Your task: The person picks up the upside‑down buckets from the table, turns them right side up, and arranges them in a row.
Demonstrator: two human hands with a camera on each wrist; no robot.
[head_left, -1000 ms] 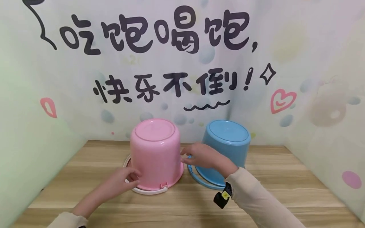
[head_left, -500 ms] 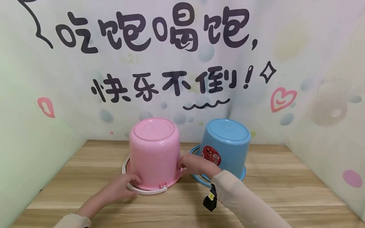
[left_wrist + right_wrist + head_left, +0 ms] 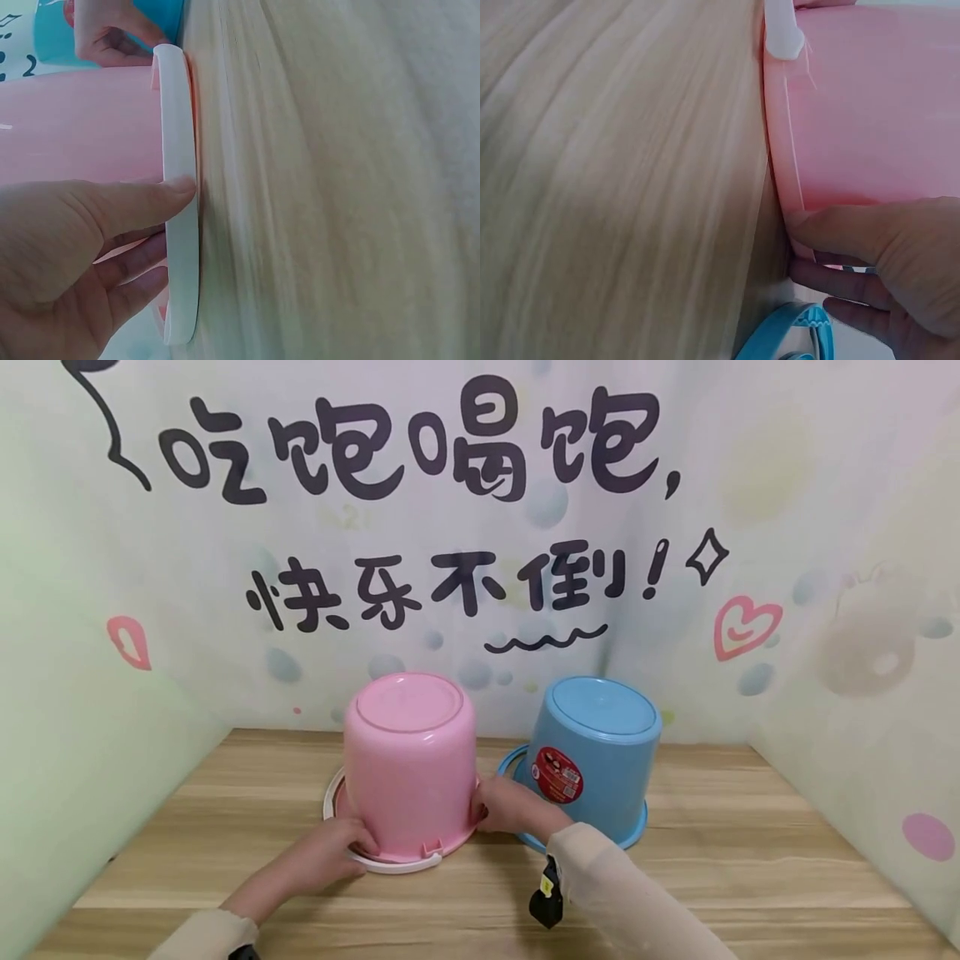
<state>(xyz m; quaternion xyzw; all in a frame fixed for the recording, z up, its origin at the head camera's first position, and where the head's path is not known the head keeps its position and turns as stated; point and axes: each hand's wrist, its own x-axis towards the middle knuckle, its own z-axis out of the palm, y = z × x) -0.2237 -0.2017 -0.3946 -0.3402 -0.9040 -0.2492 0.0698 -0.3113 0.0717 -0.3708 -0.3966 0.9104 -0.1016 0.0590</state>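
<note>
A pink bucket (image 3: 408,760) stands upside down on the wooden table (image 3: 450,918), base up. My left hand (image 3: 322,856) holds its lower left edge; in the left wrist view the thumb presses on the white handle (image 3: 178,112) lying along the rim, with fingers bent behind. On the opposite side my right hand (image 3: 517,806) pinches the rim (image 3: 780,135), thumb on top and fingertips at its lower edge, as the right wrist view shows. Just right of that hand is a blue bucket (image 3: 618,760), also upside down, with a red label (image 3: 557,775).
Behind the table hangs a pale printed backdrop (image 3: 480,527) with black lettering. A light green side panel (image 3: 75,760) borders the left. The blue bucket's handle (image 3: 769,330) lies on the table close to my right fingers.
My right hand has come down from beside the pink bucket's wall to its rim and now grips it, uncovering the blue bucket's label. My left hand has closed on the rim and handle. Both buckets stay put.
</note>
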